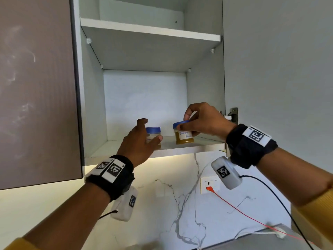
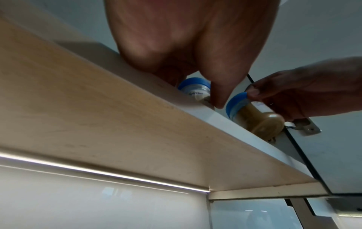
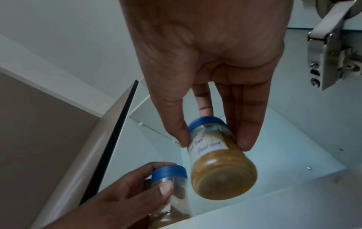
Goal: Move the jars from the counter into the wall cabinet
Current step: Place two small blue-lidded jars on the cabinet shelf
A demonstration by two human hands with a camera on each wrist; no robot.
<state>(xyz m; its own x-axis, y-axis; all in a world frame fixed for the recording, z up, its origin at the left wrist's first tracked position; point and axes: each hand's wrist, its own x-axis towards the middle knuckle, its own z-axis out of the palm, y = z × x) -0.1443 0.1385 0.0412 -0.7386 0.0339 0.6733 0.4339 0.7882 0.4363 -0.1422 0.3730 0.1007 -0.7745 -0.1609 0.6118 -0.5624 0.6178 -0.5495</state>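
Two small clear jars with blue lids are at the bottom shelf (image 1: 182,148) of the open wall cabinet. My left hand (image 1: 150,131) grips the left jar (image 1: 153,131) from the side, thumb in front; this jar (image 2: 194,91) stands near the shelf's front edge. From above, my right hand (image 1: 183,122) pinches the right jar (image 1: 185,139) by its lid and shoulder. That jar (image 3: 221,167) holds brown powder, carries a handwritten label and is slightly tilted. I cannot tell whether its base touches the shelf. The left jar (image 3: 170,176) sits close beside it.
The cabinet door (image 1: 36,87) stands open on the left. The upper shelf (image 1: 144,31) has nothing on it. A metal hinge (image 1: 232,115) sits by my right wrist. Below, a wall socket (image 1: 210,184) with a red cable is set in the marble backsplash.
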